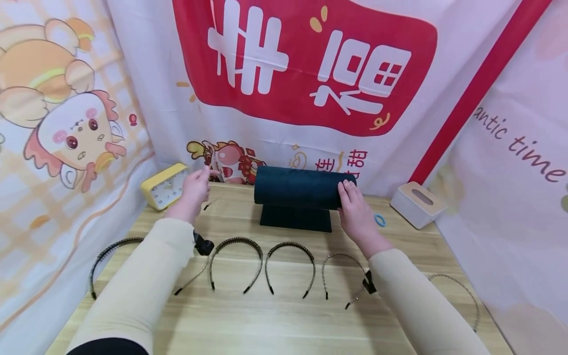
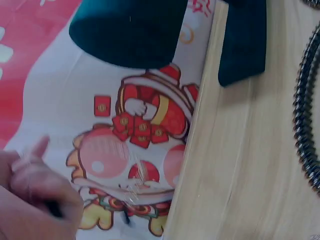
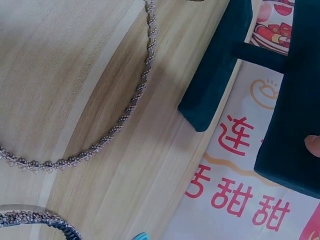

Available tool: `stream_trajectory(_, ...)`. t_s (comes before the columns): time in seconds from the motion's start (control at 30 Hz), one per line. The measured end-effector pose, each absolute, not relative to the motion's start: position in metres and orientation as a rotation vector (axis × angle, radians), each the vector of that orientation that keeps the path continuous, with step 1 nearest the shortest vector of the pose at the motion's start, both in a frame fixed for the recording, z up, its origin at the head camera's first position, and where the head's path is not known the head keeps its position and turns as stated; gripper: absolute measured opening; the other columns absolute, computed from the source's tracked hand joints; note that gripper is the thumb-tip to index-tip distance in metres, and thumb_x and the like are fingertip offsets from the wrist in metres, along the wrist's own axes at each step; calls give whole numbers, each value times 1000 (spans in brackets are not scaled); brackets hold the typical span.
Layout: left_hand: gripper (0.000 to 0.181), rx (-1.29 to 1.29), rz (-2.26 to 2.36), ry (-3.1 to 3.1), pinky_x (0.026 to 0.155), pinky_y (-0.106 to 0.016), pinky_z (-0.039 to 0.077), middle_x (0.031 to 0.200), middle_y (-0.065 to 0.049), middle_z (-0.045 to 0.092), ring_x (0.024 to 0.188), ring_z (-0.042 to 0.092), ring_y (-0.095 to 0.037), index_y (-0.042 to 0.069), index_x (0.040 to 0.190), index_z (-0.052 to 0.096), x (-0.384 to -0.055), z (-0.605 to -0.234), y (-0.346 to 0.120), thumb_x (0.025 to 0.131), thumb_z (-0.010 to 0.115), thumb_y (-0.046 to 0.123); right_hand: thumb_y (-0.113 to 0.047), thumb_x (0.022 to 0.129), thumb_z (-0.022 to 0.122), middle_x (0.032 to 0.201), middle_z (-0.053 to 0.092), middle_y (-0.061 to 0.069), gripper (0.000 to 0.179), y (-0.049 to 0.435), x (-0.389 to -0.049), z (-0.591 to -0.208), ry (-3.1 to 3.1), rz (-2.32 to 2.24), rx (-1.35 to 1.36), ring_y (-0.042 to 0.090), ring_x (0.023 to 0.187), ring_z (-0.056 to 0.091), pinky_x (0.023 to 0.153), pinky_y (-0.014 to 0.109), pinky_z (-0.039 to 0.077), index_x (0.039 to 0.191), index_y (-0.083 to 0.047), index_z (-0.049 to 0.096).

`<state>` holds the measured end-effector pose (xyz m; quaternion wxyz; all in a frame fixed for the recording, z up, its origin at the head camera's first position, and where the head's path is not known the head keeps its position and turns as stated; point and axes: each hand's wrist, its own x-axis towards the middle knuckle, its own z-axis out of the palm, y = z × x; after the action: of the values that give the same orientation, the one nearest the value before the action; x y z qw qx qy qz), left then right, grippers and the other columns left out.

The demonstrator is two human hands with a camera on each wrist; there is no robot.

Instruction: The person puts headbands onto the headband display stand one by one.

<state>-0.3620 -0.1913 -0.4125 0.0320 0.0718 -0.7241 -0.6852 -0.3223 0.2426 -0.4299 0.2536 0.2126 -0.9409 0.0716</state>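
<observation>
Near the back left, my left hand (image 1: 195,192) has curled fingers around a thin beaded headband. In the left wrist view the headband's pale strand (image 2: 137,182) and black tip (image 2: 126,217) are blurred against the printed cloth, beside the hand (image 2: 40,185). A dark green velvet display roll (image 1: 297,187) stands on its flat base (image 1: 295,219) at the table's back. My right hand (image 1: 357,212) lies with fairly straight fingers on its right end. One fingertip (image 3: 313,145) on the roll shows in the right wrist view.
Several headbands lie in a row: dark ones (image 1: 237,240) (image 1: 290,244) at centre, thin beaded ones (image 1: 343,255) (image 1: 466,291) to the right. A yellow clock (image 1: 166,190) stands back left. A blue ring (image 1: 379,220) and a tissue box (image 1: 417,204) sit back right.
</observation>
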Motion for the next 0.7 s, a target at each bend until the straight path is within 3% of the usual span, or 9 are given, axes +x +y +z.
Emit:
stream_trajectory(0.07, 45, 62, -2190, -2198, 54, -20, 48, 69, 7, 52, 53, 48, -7, 3, 130, 58, -356, -408, -183, 106, 42, 37, -4, 88, 73, 150, 37, 24, 69, 243, -323, -431, -2571, 178, 568, 39, 138, 34, 107, 52, 37, 147, 4, 39)
stream_trajectory(0.13, 35, -81, -2287, -2144, 76, -27, 56, 84, 1, 64, 68, 62, -10, -1, 130, 55, -351, -402, -173, 107, 44, 23, -4, 88, 73, 150, 37, 24, 70, 243, -324, -431, -2576, 166, 562, 39, 139, 33, 107, 51, 36, 148, 4, 38)
stream_trajectory(0.23, 19, -201, -2434, -2039, 99, -41, 48, 104, -8, 68, 89, 68, -17, -3, 120, 50, -346, -394, -160, 106, 42, 7, -5, 88, 73, 151, 37, 24, 70, 242, -325, -431, -2586, 158, 555, 39, 139, 33, 109, 51, 35, 148, 4, 38)
stream_trajectory(0.33, 22, -160, -2542, -1953, 106, -45, 40, 105, -11, 66, 90, 66, -16, -3, 126, 47, -341, -386, -153, 105, 38, 1, -6, 88, 73, 152, 36, 23, 70, 240, -325, -430, -2614, 161, 543, 38, 140, 32, 109, 51, 34, 149, 3, 37)
stream_trajectory(0.43, 39, -35, -2615, -1871, 102, -39, 43, 111, -6, 60, 85, 59, -12, -5, 141, 42, -338, -380, -150, 103, 35, -4, -7, 89, 72, 153, 35, 22, 71, 239, -323, -429, -2640, 161, 527, 38, 141, 31, 109, 50, 34, 150, 2, 36)
stream_trajectory(0.57, 58, 87, -2689, -1780, 80, -25, 45, 118, -2, 55, 81, 51, -10, -3, 149, 37, -334, -375, -151, 92, 32, -12, -7, 89, 72, 152, 35, 23, 70, 238, -321, -427, -2638, 158, 525, 38, 141, 31, 110, 50, 34, 149, 3, 37)
stream_trajectory(0.7, 37, 168, -2656, -1784, 55, -17, 36, 89, 2, 59, 65, 46, -7, -2, 133, 55, -331, -374, -153, 102, 38, 8, -5, 88, 72, 151, 36, 24, 70, 239, -320, -427, -2610, 156, 537, 39, 139, 32, 110, 49, 34, 148, 5, 37)
